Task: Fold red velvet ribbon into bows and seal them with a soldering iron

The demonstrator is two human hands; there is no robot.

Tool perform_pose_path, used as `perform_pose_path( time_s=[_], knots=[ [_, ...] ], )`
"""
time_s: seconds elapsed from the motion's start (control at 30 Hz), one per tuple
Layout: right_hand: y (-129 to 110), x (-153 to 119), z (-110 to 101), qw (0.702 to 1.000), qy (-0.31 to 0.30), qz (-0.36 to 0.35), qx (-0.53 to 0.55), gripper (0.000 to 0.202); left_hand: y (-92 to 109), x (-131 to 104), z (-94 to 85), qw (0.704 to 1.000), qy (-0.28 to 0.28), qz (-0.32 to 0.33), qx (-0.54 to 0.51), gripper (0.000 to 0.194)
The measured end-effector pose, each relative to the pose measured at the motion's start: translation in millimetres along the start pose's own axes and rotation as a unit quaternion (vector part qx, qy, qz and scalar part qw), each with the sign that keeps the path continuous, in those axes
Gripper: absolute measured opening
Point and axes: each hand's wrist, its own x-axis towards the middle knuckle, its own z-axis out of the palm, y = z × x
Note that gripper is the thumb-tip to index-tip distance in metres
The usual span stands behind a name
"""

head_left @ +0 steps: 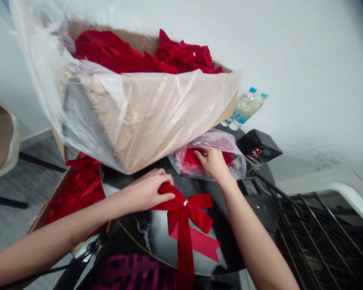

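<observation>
A red velvet bow (pixel 200 215) with a small shiny centre lies on the round black marbled table, its tails hanging toward me over the near edge. My left hand (pixel 153 190) is closed on the bow's left loop, between thumb and fingers. Farther back, my right hand (pixel 212 160) reaches into the mouth of a clear plastic bag (pixel 181 161) that holds red pieces (pixel 191 158). Its thumb is apart from the fingers, and no held thing shows there; the fingertips are partly hidden.
A large plastic-lined cardboard box (pixel 157 108) full of red velvet bows overhangs the table's back left. Another box of red pieces (pixel 75 193) stands below left. Bottles (pixel 243 110) and a black control box (pixel 260 145) with a cable sit back right, near a wire rack (pixel 323 233).
</observation>
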Motion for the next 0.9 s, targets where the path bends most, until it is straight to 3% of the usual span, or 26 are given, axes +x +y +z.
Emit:
perform_pose_path(
  time_s=[0.13,0.23,0.33,0.43,0.57,0.63,0.7,0.8,0.9],
  knots=[
    [-3,18,11,0.998,0.044,0.035,0.011,0.022,6,-2,-4.2,0.999,-0.025,-0.012,0.02,0.03],
    [-2,15,3,0.994,0.073,0.075,0.042,0.015,4,-1,-5.5,0.999,-0.031,-0.016,0.029,0.034],
    [-1,-2,-14,0.984,0.078,0.112,0.111,0.015,5,-1,-5.7,0.999,-0.02,-0.01,0.045,0.037],
    [-5,-27,-33,0.969,0.063,0.123,0.206,0.021,16,2,-5.6,0.998,0.039,0.027,0.044,0.031],
    [-18,-63,-54,0.944,0.059,0.116,0.303,0.02,45,17,-7.1,0.989,0.1,0.063,-0.092,0.029],
    [-24,-78,-60,0.921,0.047,0.115,0.369,0.018,57,30,-7.2,0.977,0.081,0.067,-0.183,0.049],
    [-28,-89,-64,0.887,0.023,0.115,0.447,0.015,64,44,-5.5,0.963,0.02,0.062,-0.26,0.063],
    [-29,-99,-65,0.862,-0.003,0.09,0.498,0.009,66,58,0.3,0.937,-0.074,0.006,-0.34,0.044],
    [-25,-107,-62,0.888,0.038,0.038,0.456,0.006,64,60,6.5,0.934,-0.073,-0.022,-0.349,0.036]
  ],
)
